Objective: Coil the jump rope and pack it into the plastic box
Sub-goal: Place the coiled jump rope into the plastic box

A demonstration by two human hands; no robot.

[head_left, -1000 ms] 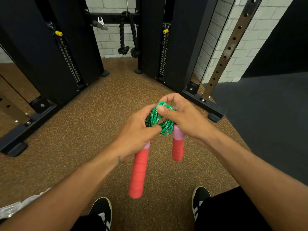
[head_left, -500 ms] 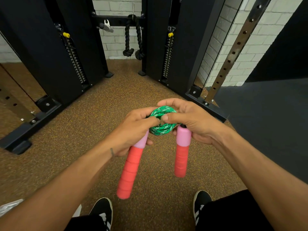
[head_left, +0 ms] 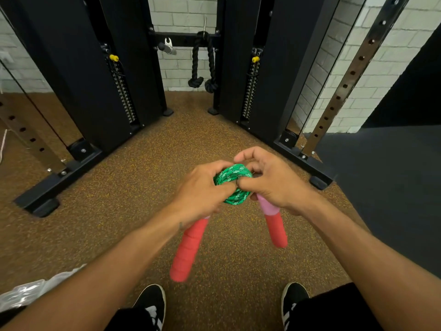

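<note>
The jump rope's green braided cord [head_left: 232, 181] is wound into a tight coil held between both hands above the floor. My left hand [head_left: 202, 194] grips the coil's left side and the top of one red handle [head_left: 187, 249], which hangs down toward my feet. My right hand [head_left: 272, 182] pinches the coil's right side with thumb and fingers; the second red handle [head_left: 275, 229], with a pink collar, hangs below it. A clear plastic object [head_left: 26, 291] shows at the lower left edge; I cannot tell whether it is the box.
Black cable-machine columns [head_left: 78, 75] and their base rails [head_left: 59, 177] stand left and right ahead, with a black rope attachment [head_left: 202, 68] hanging between them. A perforated upright [head_left: 346, 84] rises at right. Brown speckled rubber floor [head_left: 119, 199] lies below; my black shoes [head_left: 152, 302] are at the bottom.
Both hands have kept working the green coil, shifting slightly right and down in view. The handles swing: the right one now angles outward, and the left handle hangs lower.
</note>
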